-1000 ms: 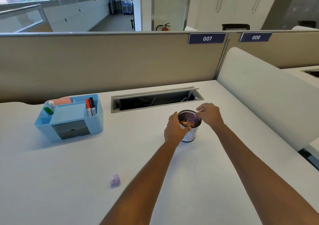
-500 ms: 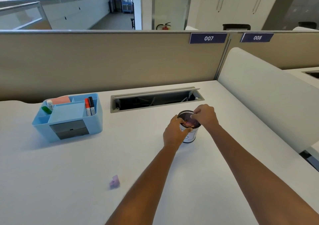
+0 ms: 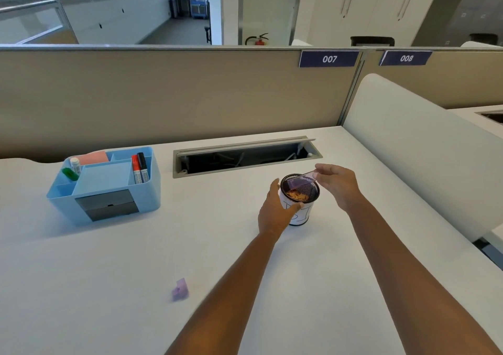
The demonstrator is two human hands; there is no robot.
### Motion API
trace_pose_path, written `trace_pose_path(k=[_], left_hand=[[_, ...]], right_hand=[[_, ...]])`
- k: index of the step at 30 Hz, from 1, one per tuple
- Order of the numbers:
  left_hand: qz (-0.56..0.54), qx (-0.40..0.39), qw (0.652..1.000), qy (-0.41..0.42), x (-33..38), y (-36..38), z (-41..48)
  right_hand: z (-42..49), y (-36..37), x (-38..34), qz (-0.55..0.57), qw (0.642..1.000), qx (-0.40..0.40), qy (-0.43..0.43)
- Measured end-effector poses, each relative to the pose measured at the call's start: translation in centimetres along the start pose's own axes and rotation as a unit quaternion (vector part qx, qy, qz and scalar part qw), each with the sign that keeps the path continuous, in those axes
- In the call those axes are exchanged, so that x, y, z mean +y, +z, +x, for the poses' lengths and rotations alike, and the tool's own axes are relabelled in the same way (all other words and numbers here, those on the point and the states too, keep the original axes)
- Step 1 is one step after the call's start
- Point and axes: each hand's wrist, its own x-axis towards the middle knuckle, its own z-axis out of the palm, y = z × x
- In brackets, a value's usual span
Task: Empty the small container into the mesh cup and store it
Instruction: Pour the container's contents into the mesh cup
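A black mesh cup (image 3: pixel 304 215) with a white paper band stands on the white desk, right of centre. My left hand (image 3: pixel 275 210) wraps its near left side. My right hand (image 3: pixel 337 183) pinches a small clear purple container (image 3: pixel 299 182), tilted mouth-down over the cup's rim. Small orange-brown pieces (image 3: pixel 298 196) lie inside the cup. A small purple lid (image 3: pixel 180 290) lies alone on the desk, nearer me and to the left.
A light blue desk organiser (image 3: pixel 106 185) with markers, sticky notes and a dark drawer sits at the left. An open cable slot (image 3: pixel 245 154) runs behind the cup. A beige partition closes the back and a white divider (image 3: pixel 408 147) the right.
My right hand dipped over the cup's mouth, then drew back to the right, so the tilted purple container and the pieces in the cup show again. My left hand stayed on the cup.
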Motion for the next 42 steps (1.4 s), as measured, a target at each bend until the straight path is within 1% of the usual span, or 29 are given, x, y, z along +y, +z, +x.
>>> trace_pose_path(k=[5, 12, 15, 18, 20, 21, 23, 25, 26, 27, 30, 33, 35, 37, 39, 41, 42], left_hand=[[-0.018, -0.026, 0.999, -0.013, -0.2, 0.0, 0.1], [-0.049, -0.045, 0.998, -0.013, -0.4, 0.3, 0.0], [-0.043, -0.047, 0.998, -0.024, -0.5, 0.3, 0.2], [-0.043, -0.054, 0.997, -0.033, -0.6, 0.2, 0.3], [-0.045, -0.058, 0.997, -0.034, -0.8, 0.2, 0.3], [-0.044, -0.058, 0.997, -0.034, -0.8, 0.2, 0.4], [-0.038, -0.058, 0.997, -0.032, -0.8, 0.1, 0.4], [-0.033, -0.055, 0.998, -0.02, -0.8, 0.2, 0.4], [-0.032, -0.053, 0.998, -0.013, -0.7, 0.2, 0.3], [-0.033, -0.053, 0.998, -0.008, -0.6, 0.3, 0.3], [-0.032, -0.056, 0.998, -0.005, -0.5, 0.3, 0.4], [-0.025, -0.06, 0.998, -0.017, -0.7, 0.2, 0.5], [-0.023, -0.062, 0.997, -0.034, -0.8, 0.1, 0.6], [-0.026, -0.062, 0.997, -0.049, -1.0, -0.1, 0.6], [-0.028, -0.06, 0.996, -0.056, -1.1, -0.2, 0.4], [-0.035, -0.055, 0.996, -0.058, -1.1, -0.4, 0.3], [-0.042, -0.051, 0.996, -0.058, -1.1, -0.6, 0.2]], right_hand=[[0.0, -0.6, 0.6, 0.015, 0.998, -0.041, -0.035], [-0.1, -0.3, 1.0, -0.018, 0.992, -0.083, -0.091], [0.1, -0.2, 1.1, -0.038, 0.991, -0.078, -0.101], [0.2, 0.0, 1.1, -0.095, 0.987, -0.036, -0.122], [0.1, 0.1, 1.0, -0.178, 0.969, 0.0, -0.171], [0.1, 0.2, 0.8, -0.217, 0.957, 0.001, -0.195], [0.0, 0.4, 0.2, -0.285, 0.931, -0.029, -0.227], [0.0, 0.5, -0.1, -0.359, 0.898, -0.069, -0.246], [0.0, 0.5, -0.3, -0.381, 0.886, -0.079, -0.253], [0.1, 0.5, -0.4, -0.386, 0.883, -0.08, -0.255], [-0.1, 0.5, -0.6, -0.324, 0.915, -0.057, -0.235], [-0.1, 0.4, -0.2, -0.286, 0.931, -0.047, -0.219], [-0.1, 0.4, 0.3, -0.23, 0.952, -0.016, -0.201], [-0.1, 0.4, 0.7, -0.151, 0.974, 0.024, -0.167], [-0.2, 0.6, 0.9, -0.043, 0.992, 0.049, -0.11], [-0.4, 0.8, 1.1, 0.073, 0.995, 0.061, -0.039], [-0.6, 0.9, 1.1, 0.13, 0.99, 0.058, -0.003]])
